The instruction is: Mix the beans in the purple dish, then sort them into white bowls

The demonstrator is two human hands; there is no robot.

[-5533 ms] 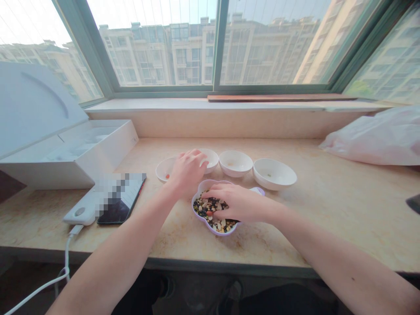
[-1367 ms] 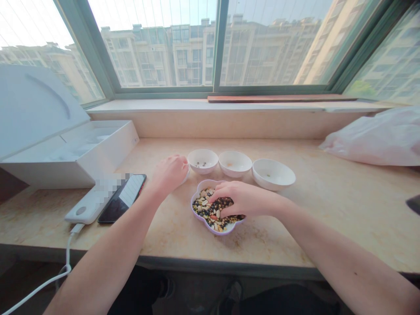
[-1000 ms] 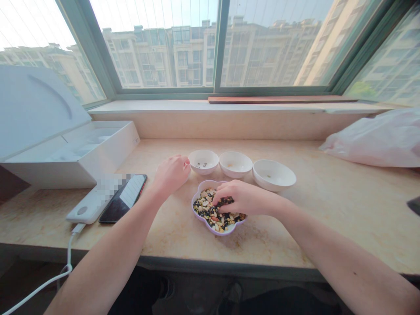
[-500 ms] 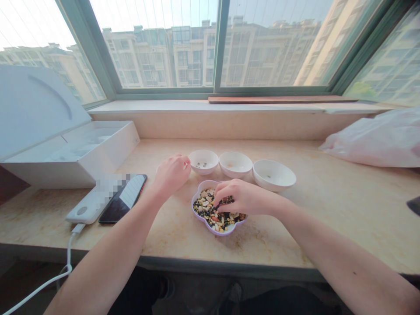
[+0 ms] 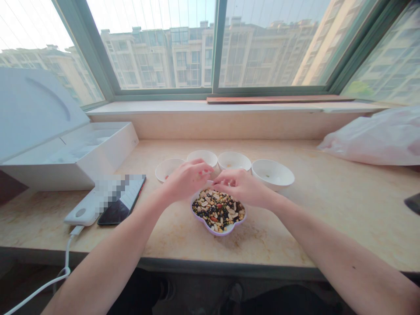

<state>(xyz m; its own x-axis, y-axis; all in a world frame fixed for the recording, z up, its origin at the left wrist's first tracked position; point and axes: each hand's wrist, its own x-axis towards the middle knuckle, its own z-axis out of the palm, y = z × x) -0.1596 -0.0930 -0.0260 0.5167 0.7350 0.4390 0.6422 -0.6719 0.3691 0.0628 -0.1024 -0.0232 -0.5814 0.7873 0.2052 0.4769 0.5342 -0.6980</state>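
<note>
A lilac-rimmed, flower-shaped bowl [image 5: 206, 225] holds mixed beans and nuts [image 5: 219, 210]: black, yellow and pale pieces with a few reddish ones. Just above its far edge, my right hand [image 5: 243, 186] is pinched, its fingertips on something too small to name. Close by on the left, my left hand [image 5: 190, 178] has bent fingers meeting near the right fingertips; what they hold, if anything, is hidden. Behind the hands stand a left white bowl [image 5: 159, 169], partly covered by my left hand, two middle white bowls [image 5: 234, 161], and a right white bowl [image 5: 278, 176] with a small greenish piece inside.
At left lie a black phone [image 5: 114, 214], a white power bank [image 5: 80, 213] with a white cable [image 5: 67, 258], and an open white box [image 5: 108, 148]. A plastic bag [image 5: 367, 140] rests at the right. The stone counter [image 5: 170, 245] ends at a front edge near me.
My right hand has risen out of the beans to the bowl's far edge. My left hand has moved right to meet it, uncovering part of the left white bowl.
</note>
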